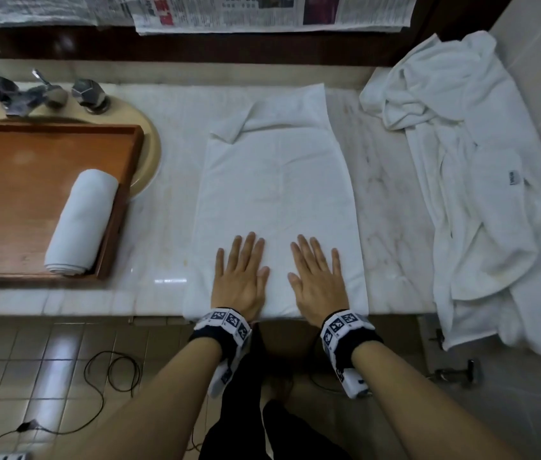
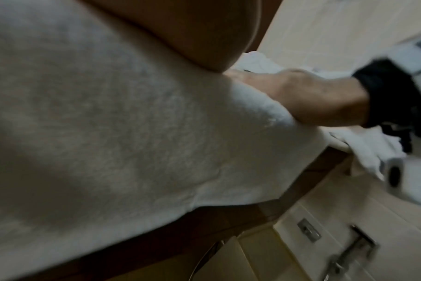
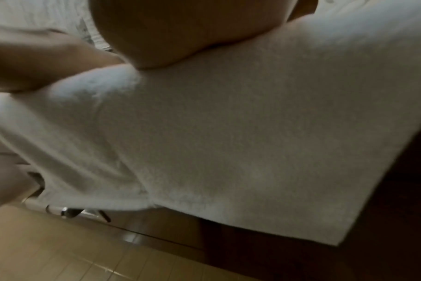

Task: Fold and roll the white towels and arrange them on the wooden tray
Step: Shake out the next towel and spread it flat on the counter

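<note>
Fingers [image 1: 244, 247] straight, gripping nothing; left hand [image 1: 241, 277], right hand [image 1: 317, 280] flat on folded towel [image 1: 275, 180], smoothing before rolling.

marble counter [image 1: 385, 200] | folded towel [image 1: 275, 194] centre | wooden tray [image 1: 13, 180] left | crumpled towels [image 1: 481, 180] right

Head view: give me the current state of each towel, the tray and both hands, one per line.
Folded towel: flat on the counter, far left corner turned over, not rolled.
Rolled towel: rolled, lying in the tray by its right wall.
Wooden tray: holds one roll.
Loose towels: crumpled heap, unfolded, hanging over the counter edge.
Left hand: flat, pressing the folded towel.
Right hand: flat, pressing it too.
</note>
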Available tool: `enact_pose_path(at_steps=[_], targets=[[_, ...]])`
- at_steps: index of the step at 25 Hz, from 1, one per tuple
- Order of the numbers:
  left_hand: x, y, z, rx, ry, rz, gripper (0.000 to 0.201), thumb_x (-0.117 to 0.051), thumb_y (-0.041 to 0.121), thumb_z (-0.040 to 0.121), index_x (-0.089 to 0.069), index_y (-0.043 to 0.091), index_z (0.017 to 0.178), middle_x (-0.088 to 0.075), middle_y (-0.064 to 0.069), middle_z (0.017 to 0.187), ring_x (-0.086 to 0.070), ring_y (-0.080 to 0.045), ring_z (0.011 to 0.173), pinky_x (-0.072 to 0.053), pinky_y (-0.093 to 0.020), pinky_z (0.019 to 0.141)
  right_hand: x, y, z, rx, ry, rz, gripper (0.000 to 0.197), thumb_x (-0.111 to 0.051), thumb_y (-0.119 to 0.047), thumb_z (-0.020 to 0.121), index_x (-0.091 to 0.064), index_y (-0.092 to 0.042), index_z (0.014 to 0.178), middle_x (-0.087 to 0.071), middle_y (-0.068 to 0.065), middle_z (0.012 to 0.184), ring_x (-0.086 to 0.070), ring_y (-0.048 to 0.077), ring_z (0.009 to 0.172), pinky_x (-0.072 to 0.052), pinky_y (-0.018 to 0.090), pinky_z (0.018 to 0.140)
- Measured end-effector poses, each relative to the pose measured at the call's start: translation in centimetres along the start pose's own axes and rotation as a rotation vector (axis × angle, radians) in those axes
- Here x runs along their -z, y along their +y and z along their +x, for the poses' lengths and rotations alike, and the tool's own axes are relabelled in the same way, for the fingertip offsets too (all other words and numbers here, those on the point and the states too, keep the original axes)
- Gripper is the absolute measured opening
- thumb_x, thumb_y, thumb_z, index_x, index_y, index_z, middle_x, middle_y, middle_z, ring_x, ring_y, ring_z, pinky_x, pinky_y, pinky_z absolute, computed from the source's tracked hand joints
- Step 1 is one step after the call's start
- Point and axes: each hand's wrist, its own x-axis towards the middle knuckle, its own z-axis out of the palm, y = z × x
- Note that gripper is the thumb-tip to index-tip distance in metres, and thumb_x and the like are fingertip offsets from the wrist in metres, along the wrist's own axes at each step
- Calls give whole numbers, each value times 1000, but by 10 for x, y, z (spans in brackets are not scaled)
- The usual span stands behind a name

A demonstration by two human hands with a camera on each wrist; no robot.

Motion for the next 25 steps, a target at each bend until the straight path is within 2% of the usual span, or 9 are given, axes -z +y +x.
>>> enact_pose_path(at_steps=[9,12,14,17,19,21,23,24,25], targets=[[12,-59,-6,148,45,-19,63,-6,49,96,0,27,155,9,9,162,12,-11,148,8,-42,120,2,38,-10,-100,60,-12,64,-8,-45,98,-8,-19,156,6,-4,162,6,16,149,1,48,120],[17,-73,-10,311,21,-67,63,-7,47,98,7,23,154,14,3,162,17,-15,147,10,-49,119,11,54,-5,-312,-22,71,64,-11,-46,100,3,-15,155,17,-1,161,15,17,148,6,56,117],[23,-53,-3,385,27,-101,66,-7,48,98,11,16,153,20,-3,160,21,-19,146,13,-52,117,21,41,3,-403,-64,137,65,-17,-43,103,12,-13,153,24,1,159,20,18,147,12,61,113],[23,13,19,68,-62,-217,69,2,54,95,11,19,153,24,3,157,24,-14,144,14,-47,118,27,-3,18,-34,-111,129,60,-21,-34,104,10,-18,154,21,-4,160,20,16,147,12,59,114],[18,26,26,-60,-148,-171,63,-1,52,99,8,25,154,22,9,158,23,-12,145,16,-42,118,30,2,29,57,-136,96,58,-21,-32,105,7,-20,154,18,-7,161,18,15,147,7,56,117],[18,-1,31,96,-107,-117,63,0,52,97,10,28,154,22,9,159,22,-14,146,15,-43,118,37,37,41,-144,-149,114,60,-21,-36,104,9,-21,154,19,-6,161,17,14,147,5,57,117],[30,-23,40,413,-82,-135,64,-3,53,98,12,24,154,24,4,159,23,-18,146,13,-47,118,49,61,49,-410,-189,112,63,-17,-41,103,12,-18,154,23,-4,160,19,17,147,7,62,114],[37,-19,46,462,-111,-170,66,-7,52,100,12,21,154,25,2,158,24,-20,146,14,-48,118,55,58,52,-444,-198,86,63,-16,-42,103,12,-17,153,23,-4,159,20,19,147,11,64,113],[41,-3,53,384,-126,-205,66,-11,51,101,13,18,153,25,1,158,23,-21,146,15,-48,117,60,46,56,-388,-178,69,62,-17,-41,103,10,-17,154,21,-5,160,20,20,147,13,64,110]])
